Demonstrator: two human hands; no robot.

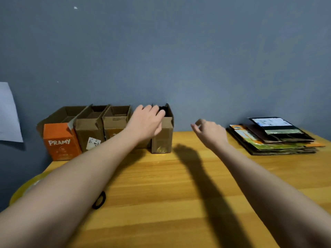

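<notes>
While the left hand (146, 120) reaches over the open top of the rightmost box (163, 140), its fingers curl down at the mouth against a black thing (163, 109) sitting in the opening. Whether they grip it or only touch it cannot be told, since the hand covers most of it. The right hand (210, 134) hangs in the air to the right of that box, apart from it and above the wooden table (179, 194), its fingers loosely curled with nothing visible in them. The two hands are well apart. The rightmost box is plain brown card, upright, and ends a row of four open boxes set against the blue-grey wall (179, 51): an orange box (60, 142) printed PRAMY at the left end, then a labelled brown box (89, 135) and a second brown box (116, 126), all side by side. A black ring (100, 199) lies on the table near the front, partly under the left forearm. At the far right lies a stack of flattened packets (274, 142), and a white sheet (9, 113) hangs on the wall at the left edge.
</notes>
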